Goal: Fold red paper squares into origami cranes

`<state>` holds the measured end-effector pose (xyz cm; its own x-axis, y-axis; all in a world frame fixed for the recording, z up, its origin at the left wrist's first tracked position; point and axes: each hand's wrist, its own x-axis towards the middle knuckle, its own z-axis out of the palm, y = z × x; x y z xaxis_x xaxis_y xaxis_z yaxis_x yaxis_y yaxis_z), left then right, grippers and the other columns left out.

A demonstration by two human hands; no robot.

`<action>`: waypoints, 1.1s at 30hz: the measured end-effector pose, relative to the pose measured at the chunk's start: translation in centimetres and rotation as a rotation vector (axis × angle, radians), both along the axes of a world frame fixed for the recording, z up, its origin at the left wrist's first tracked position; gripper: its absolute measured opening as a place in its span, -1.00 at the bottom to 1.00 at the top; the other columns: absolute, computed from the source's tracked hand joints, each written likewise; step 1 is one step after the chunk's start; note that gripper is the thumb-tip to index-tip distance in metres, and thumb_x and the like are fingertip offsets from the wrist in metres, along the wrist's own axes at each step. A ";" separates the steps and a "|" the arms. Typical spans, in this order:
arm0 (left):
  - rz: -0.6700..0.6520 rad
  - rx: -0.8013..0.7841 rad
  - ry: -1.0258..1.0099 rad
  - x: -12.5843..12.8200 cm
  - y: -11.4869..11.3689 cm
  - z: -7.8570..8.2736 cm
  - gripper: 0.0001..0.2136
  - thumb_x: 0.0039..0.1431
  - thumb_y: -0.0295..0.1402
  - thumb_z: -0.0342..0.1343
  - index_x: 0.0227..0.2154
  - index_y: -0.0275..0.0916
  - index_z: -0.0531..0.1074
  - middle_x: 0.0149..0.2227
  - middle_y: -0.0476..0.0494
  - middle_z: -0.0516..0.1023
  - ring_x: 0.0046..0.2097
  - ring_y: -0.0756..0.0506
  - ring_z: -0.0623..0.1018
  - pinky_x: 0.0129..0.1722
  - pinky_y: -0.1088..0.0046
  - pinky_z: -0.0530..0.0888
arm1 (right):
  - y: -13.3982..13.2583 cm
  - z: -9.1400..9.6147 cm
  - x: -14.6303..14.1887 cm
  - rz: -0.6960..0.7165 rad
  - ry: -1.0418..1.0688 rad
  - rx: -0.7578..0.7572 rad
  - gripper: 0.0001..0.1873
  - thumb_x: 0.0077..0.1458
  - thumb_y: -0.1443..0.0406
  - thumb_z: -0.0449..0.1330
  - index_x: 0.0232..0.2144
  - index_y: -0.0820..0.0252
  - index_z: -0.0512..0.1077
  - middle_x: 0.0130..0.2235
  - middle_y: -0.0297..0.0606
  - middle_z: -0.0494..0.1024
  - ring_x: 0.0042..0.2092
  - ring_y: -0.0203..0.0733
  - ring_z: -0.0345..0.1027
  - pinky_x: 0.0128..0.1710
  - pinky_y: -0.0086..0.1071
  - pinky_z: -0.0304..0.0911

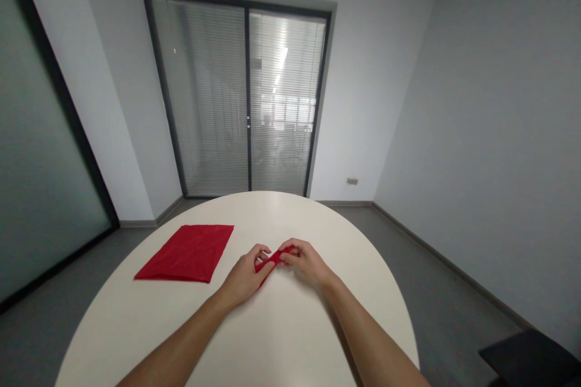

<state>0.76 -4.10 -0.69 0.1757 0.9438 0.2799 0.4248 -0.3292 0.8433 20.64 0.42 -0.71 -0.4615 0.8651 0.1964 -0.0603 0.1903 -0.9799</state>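
Observation:
A narrow folded strip of red cloth [273, 259] is held between my two hands, just above the middle of the table. My left hand [247, 272] pinches its lower left end between thumb and fingers. At the upper right end, my right hand [304, 260] grips the strip with thumb and fingertips. The strip slants up to the right, and parts of it are hidden by my fingers. Left of my hands, a larger red cloth [188, 253] lies flat in a roughly four-sided shape, apart from both hands.
The round white table [267, 338] bears everything. A dark flat-topped object [531, 354], perhaps a chair, stands at the lower right. Beyond the table are a glazed partition with blinds [204, 103] and a wall socket [352, 181].

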 end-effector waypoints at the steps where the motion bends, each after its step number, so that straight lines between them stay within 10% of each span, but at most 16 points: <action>1: -0.011 -0.012 -0.010 0.0 0.0 -0.1 -0.73 0.18 -0.18 0.10 -0.11 -0.17 0.39 -0.25 -0.08 0.58 -0.24 -0.10 0.55 -0.23 0.43 0.41 | -0.1 0.0 0.0 0.011 0.017 0.003 -0.64 -0.04 0.11 0.37 -0.28 0.21 0.43 -0.42 -0.31 0.56 -0.36 -0.25 0.44 -0.29 -0.35 0.28; 9: 0.002 -0.040 -0.067 0.3 0.2 0.1 -0.74 0.11 -0.22 0.15 -0.16 -0.21 0.47 -0.25 -0.10 0.59 -0.22 -0.12 0.55 -0.15 0.38 0.42 | -0.2 -0.2 -0.5 -0.028 0.107 -0.047 -0.35 -0.08 0.18 0.38 0.00 0.05 0.17 -0.42 -0.43 0.54 -0.39 -0.24 0.46 -0.31 -0.35 0.29; 33: 0.059 -0.224 -0.332 0.5 0.6 0.4 -0.71 -0.11 -0.13 0.29 -0.46 -0.25 0.42 -0.49 -0.06 0.56 -0.44 -0.08 0.53 -0.42 0.43 0.40 | -0.5 1.3 -1.2 -0.162 0.141 -0.085 -0.55 -0.07 -0.04 0.35 -0.32 0.14 0.38 -0.43 -0.34 0.53 -0.37 -0.22 0.45 -0.33 -0.33 0.37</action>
